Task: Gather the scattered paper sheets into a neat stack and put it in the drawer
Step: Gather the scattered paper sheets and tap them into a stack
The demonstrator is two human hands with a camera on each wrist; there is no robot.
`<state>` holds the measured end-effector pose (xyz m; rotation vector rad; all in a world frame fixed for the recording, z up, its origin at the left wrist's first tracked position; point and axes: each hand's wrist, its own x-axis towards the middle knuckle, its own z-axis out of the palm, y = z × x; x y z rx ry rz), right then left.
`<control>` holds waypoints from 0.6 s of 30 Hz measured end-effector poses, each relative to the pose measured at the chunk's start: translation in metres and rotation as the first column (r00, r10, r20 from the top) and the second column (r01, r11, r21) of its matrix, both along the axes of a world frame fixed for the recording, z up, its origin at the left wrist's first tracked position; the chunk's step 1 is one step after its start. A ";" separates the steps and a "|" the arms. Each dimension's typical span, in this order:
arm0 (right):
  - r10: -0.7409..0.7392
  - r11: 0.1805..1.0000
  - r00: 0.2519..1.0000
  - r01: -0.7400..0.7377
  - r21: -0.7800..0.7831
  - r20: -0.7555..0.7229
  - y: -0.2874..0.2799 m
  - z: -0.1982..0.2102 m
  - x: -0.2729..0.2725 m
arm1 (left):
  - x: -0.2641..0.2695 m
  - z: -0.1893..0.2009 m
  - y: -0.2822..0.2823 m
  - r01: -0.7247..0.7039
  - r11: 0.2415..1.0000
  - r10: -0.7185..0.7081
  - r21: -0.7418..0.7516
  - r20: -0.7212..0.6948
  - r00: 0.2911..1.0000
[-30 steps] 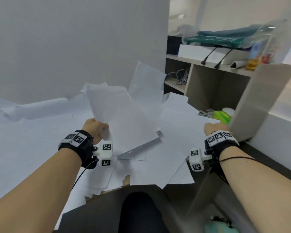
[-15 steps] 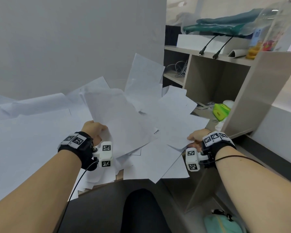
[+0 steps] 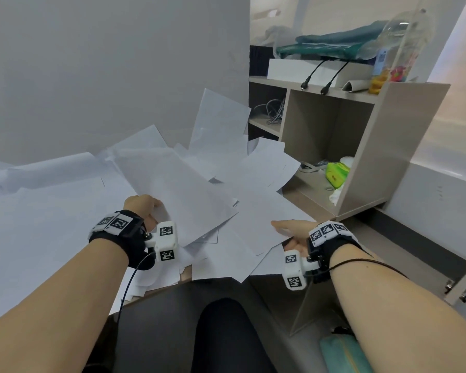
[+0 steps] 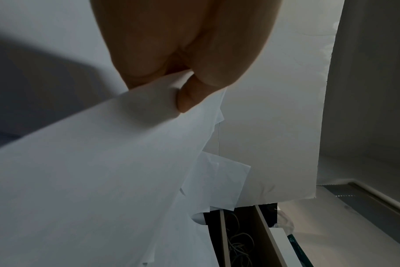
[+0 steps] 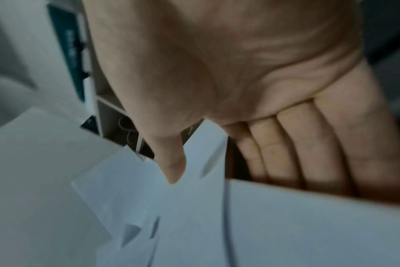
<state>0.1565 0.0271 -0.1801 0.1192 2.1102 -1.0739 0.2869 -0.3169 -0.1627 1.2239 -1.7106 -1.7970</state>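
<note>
Gripping a raised sheet point(image 3: 172, 189) by its near corner, the left hand point(image 3: 143, 208) has thumb curled on top and fingers under it; the left wrist view shows the pinch clearly. Sheet tilts up off the pile.

Right hand point(image 3: 293, 232) sits at the right edge of the paper pile point(image 3: 226, 246): thumb lies on top of a sheet point(image 3: 264, 219), fingers extended underneath it, mostly straight. Looks like a loose pinch between thumb and fingers; right wrist view is blurred, so how firm the hold is I cannot tell.

Papers are a loose overlapping heap on the desk point(image 3: 38, 224), between both hands, some hanging over the near edge. One sheet point(image 3: 218, 125) leans upright against the wall behind.

Containers:
- Open shelf unit point(image 3: 374, 162) just right of the pile. Lower right compartment holds a green pack point(image 3: 336, 173) and some white crumpled stuff beside it.
- Left compartment has a tangle of cables point(image 3: 272, 111).
- On top: white box point(image 3: 301, 70), two black cable plugs hanging over the edge, folded teal cloth point(image 3: 334, 44), clear bag point(image 3: 398, 41) with colourful items inside.

Drawer: cannot pick one out in any view.
</note>
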 end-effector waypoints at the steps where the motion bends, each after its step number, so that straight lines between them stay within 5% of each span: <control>1: -0.007 0.999 1.000 0.007 -0.042 -0.013 -0.002 -0.001 0.003 | -0.004 -0.003 -0.005 0.018 1.000 -0.017 -0.021 0.022 1.000; 5: 0.038 0.998 0.987 -0.030 0.052 -0.154 -0.011 0.012 0.015 | -0.007 0.000 -0.005 0.043 0.998 -0.044 -0.034 -0.003 0.999; 13: -0.082 0.982 0.990 0.061 -0.177 -0.116 -0.025 0.024 0.010 | -0.002 -0.005 -0.007 0.044 0.999 -0.044 -0.007 -0.014 0.999; 18: 0.066 0.998 0.961 -0.064 0.016 -0.268 -0.036 0.019 -0.001 | -0.002 -0.006 -0.006 0.094 0.995 -0.092 0.045 -0.043 0.995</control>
